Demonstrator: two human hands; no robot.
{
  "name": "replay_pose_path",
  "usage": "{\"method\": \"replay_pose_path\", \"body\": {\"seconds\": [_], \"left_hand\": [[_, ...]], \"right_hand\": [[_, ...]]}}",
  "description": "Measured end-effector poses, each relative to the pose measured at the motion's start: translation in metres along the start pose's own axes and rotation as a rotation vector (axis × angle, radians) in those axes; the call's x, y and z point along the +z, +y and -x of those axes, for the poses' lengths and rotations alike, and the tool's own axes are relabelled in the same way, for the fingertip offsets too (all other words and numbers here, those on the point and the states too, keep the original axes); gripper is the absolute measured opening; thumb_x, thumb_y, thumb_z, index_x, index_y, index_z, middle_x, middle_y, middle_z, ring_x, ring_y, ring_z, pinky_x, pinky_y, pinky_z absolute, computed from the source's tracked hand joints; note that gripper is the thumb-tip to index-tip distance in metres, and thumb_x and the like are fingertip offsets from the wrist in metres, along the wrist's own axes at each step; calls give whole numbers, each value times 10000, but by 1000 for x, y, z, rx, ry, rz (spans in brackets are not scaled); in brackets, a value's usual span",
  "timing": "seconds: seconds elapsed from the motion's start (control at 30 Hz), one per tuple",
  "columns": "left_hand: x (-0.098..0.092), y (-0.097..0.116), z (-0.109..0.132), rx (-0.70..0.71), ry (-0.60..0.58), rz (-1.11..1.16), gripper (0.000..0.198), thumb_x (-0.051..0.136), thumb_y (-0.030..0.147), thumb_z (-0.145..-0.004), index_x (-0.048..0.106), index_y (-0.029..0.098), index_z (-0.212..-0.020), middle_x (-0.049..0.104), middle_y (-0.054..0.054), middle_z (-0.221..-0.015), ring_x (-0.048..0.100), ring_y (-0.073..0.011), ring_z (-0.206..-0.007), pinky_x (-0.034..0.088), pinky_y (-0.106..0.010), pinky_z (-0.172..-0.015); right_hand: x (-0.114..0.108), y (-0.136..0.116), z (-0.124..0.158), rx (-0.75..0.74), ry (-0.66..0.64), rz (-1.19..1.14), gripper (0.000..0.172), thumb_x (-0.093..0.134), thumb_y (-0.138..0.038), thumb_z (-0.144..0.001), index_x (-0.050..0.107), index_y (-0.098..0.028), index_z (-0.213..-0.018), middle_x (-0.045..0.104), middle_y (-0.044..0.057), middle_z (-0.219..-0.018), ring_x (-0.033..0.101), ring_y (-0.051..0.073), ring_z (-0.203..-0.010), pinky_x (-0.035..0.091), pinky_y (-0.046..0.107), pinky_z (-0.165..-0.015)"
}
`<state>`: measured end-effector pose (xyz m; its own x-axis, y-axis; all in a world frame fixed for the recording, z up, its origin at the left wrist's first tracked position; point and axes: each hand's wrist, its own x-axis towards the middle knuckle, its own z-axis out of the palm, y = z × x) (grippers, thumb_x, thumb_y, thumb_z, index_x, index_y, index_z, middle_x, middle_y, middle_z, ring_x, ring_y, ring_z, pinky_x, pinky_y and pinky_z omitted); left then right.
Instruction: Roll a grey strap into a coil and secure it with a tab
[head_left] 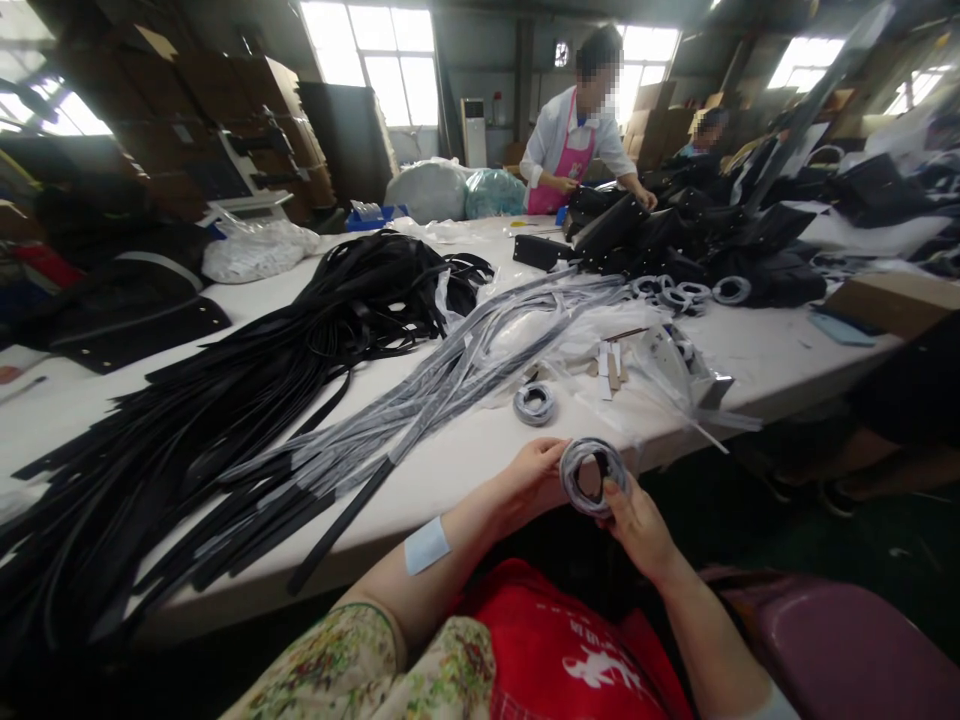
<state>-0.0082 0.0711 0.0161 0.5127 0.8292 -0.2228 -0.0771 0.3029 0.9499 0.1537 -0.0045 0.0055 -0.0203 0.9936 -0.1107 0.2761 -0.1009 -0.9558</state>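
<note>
A coiled grey plastic-wrapped strap (574,492) is held up just in front of the table's near edge. My left hand (536,470) grips its left side, fingers closed at the rim. On the lower right side, my right hand (636,520) is closed round the coil, thumb on its front. A second grey coil (534,403) lies on the table just beyond my hands. To the left stretches a bundle of long straps in clear wrapping (427,390), beside a large heap of bare black straps (262,370).
The white-covered table (420,490) spans the view. Small labels (611,368) and plastic scraps lie right of centre. More coils (682,295) sit near piled black bags (630,230), where a co-worker in a pink apron (566,165) stands. A purple seat (847,650) is at lower right.
</note>
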Motion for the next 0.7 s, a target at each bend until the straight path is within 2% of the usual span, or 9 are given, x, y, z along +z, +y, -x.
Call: {"method": "replay_pose_path", "body": {"seconds": [0.07,0.13,0.2,0.27,0.37,0.43,0.5,0.6,0.7], "left_hand": [[-3,1,3,45,28,-68,568,523,688,-795,617,158,-976,637,-26,-823,569,-160,-750,468,-319,-770],[-4,3,7,56,-40,-147,537,634,634,-748,651,174,-1025,676,-26,-873,592,-170,-806,456,-312,-807],[-3,6,10,81,-139,-289,457,741,540,-689,696,183,-972,699,-20,-864,599,-173,-811,449,-301,-810],[-1,7,9,114,-152,-402,365,739,477,-709,709,172,-908,700,-20,-836,592,-165,-779,450,-287,-769],[7,4,3,146,66,-305,335,666,466,-772,681,149,-879,669,-13,-789,569,-143,-717,443,-262,-687],[13,-1,0,149,249,-138,370,645,505,-779,647,147,-871,623,9,-727,536,-126,-656,429,-250,-634],[19,-7,-1,151,356,-35,406,587,553,-809,606,158,-903,573,31,-683,498,-113,-608,416,-244,-595],[22,-12,3,164,368,-35,390,536,564,-846,565,177,-893,543,43,-670,485,-111,-612,425,-246,-612],[17,-7,11,176,289,-162,380,481,545,-887,564,180,-827,542,31,-682,509,-129,-665,444,-263,-663]], "right_hand": [[-15,-3,2,-20,-143,199,396,460,-604,-907,539,-216,-908,580,-4,-603,553,178,-551,401,303,-548],[-23,-5,3,0,-257,333,334,501,-540,-906,549,-210,-891,578,-11,-602,553,178,-561,393,302,-570],[-26,-4,1,26,-290,339,323,505,-519,-904,556,-200,-913,584,-10,-628,551,175,-567,394,294,-567],[-23,-1,0,32,-270,245,363,486,-540,-909,558,-189,-967,603,2,-693,554,166,-589,408,287,-568],[-12,5,-2,31,-220,83,433,477,-598,-902,551,-183,-999,589,-3,-685,531,150,-579,403,273,-551],[-3,8,-1,31,-185,8,447,480,-629,-890,547,-188,-926,547,-20,-597,497,142,-533,372,269,-518],[3,8,-1,37,-132,-51,457,471,-652,-884,525,-200,-845,514,-28,-544,468,137,-502,346,270,-497],[0,3,-1,59,-120,-76,466,441,-655,-898,498,-206,-785,509,-22,-545,451,128,-495,328,267,-491],[-12,-2,-1,61,-241,-18,465,440,-640,-906,491,-200,-765,494,-27,-536,431,118,-486,325,265,-497]]}}
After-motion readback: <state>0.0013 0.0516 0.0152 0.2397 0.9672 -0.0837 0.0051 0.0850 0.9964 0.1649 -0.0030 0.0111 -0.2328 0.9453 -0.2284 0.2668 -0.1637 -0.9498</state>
